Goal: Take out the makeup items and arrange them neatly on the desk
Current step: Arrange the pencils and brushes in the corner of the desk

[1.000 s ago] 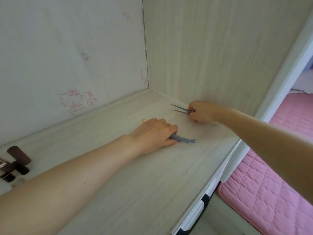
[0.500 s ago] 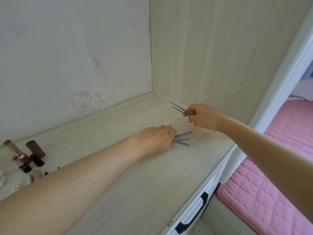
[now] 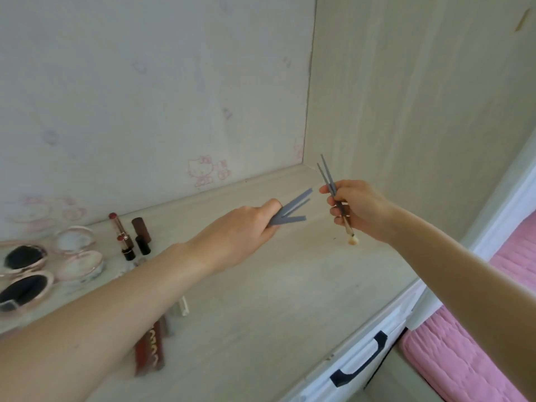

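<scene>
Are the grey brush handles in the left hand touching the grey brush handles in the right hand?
Apart. The head view shows bare desk between the left hand's handles and the right hand's handles.

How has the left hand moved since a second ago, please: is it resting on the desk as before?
Yes, it has moved. The left hand has lifted off the desk, taking its grey brush handles up with it, away from the desktop.
</scene>
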